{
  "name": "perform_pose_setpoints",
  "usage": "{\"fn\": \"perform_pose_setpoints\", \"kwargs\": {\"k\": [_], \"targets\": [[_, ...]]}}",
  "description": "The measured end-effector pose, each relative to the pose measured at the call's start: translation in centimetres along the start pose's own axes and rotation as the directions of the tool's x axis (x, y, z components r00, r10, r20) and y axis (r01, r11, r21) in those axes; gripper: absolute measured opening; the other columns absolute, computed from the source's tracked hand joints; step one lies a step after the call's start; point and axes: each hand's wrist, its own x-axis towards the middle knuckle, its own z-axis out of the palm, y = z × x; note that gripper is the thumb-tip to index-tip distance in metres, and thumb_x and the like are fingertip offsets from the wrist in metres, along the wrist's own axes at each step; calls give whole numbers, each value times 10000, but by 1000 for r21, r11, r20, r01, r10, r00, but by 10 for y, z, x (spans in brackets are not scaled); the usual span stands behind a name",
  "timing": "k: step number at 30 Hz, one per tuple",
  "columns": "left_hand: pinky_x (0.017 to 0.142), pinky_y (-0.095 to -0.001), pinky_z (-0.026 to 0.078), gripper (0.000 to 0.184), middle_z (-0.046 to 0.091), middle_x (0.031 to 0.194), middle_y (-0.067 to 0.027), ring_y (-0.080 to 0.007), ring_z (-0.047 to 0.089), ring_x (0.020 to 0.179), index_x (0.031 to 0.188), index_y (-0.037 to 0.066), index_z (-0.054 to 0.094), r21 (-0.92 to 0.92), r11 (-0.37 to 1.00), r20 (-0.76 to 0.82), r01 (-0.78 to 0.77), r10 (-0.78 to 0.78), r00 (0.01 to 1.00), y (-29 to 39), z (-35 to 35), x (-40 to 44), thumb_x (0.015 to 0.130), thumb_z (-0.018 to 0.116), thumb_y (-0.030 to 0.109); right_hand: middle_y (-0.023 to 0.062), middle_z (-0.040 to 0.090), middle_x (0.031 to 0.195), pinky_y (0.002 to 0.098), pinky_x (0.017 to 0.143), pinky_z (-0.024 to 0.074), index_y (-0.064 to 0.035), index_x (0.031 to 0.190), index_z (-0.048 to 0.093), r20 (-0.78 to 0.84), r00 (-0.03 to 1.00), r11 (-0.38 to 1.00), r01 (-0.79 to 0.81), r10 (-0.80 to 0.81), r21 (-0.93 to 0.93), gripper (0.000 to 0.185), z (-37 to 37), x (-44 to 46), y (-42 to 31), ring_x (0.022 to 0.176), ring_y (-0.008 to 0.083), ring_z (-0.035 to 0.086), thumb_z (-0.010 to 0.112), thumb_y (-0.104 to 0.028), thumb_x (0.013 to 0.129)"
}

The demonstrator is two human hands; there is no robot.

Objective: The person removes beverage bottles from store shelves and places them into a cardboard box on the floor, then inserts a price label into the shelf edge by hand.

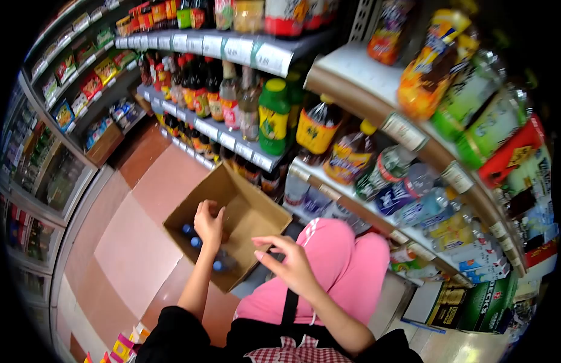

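Observation:
A cardboard box [256, 209] stands open on the floor in front of my knees. Inside, along its left side, are bottles with blue caps [218, 266]; three caps show, and the bodies are mostly hidden. My left hand [209, 224] is over the box beside these caps, fingers loosely bent and thumb apart, with nothing visible in it. Near the box's right edge, in front of my pink-trousered knee, my right hand [286, 261] has its fingers spread and holds nothing.
Shelves of sauce bottles [208, 91] rise behind the box. To the right, a curved shelf unit [407, 136] carries large drink bottles [350, 158]. A glass-door fridge [47, 169] stands left on the tiled floor [132, 242]. A green carton [489, 305] sits lower right.

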Motion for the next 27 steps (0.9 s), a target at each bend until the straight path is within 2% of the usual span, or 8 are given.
{"fn": "perform_pose_setpoints", "kwargs": {"k": [7,14,17,18,20,21,23,27], "targets": [[617,-285,531,164,640,887,-89,-192,639,797,930,13,662,-387,904,-136,-179,136,981,151,-77,11,803,765,16,86,688,1186,327,956,476,-38,1237,659,-125,969,975,206,-215,-83,344,-27,1,-54,1119,190,621,696,-140,910],[617,-270,496,108,652,908,-81,-182,622,826,931,1,669,-430,733,-299,-527,435,849,267,-119,34,831,708,-14,84,673,1208,320,987,456,-19,1231,658,-261,899,935,322,-351,-148,341,-63,-10,-123,1155,177,598,680,-100,900],[610,-275,498,120,654,905,-86,-188,617,799,937,-11,668,-528,592,-332,-609,516,789,312,-110,52,827,714,1,108,647,1226,318,1009,441,10,1229,646,-325,847,907,387,-421,-166,349,-78,-13,-138,1162,186,595,680,-69,891],[612,-293,491,115,655,896,-91,-217,611,808,926,3,667,-558,565,-325,-608,525,787,328,-107,58,825,718,17,105,679,1142,321,902,487,-25,1202,676,-393,783,875,448,-483,-183,342,-81,-11,-143,1025,224,617,711,-92,869],[629,-318,490,108,650,878,-90,-247,605,814,913,22,662,-615,510,-307,-601,547,779,357,-97,70,829,717,60,118,670,1154,322,906,488,-16,1212,671,-440,741,860,469,-508,-202,352,-90,-13,-155,1049,221,611,709,-85,868],[636,-292,514,117,657,883,-95,-205,625,829,927,-6,665,-610,511,-294,-606,564,772,370,-90,79,847,706,69,121,666,1164,323,910,489,-11,1216,668,-465,719,854,469,-517,-225,357,-94,-16,-162,1058,220,609,708,-82,869],[653,-302,526,147,657,907,-92,-214,628,844,944,13,660,-534,491,-344,-688,617,707,396,-78,97,853,709,117,123,653,1195,323,930,487,1,1224,659,-476,692,838,478,-543,-262,354,-104,-17,-168,1079,212,605,697,-87,883],[691,-359,530,214,642,965,-94,-271,621,894,990,41,628,-557,496,-343,-665,592,729,449,-45,131,855,702,189,125,645,1215,327,945,485,5,1230,654,-510,662,832,486,-550,-268,361,-117,-19,-177,1105,206,592,696,-113,891]]}}
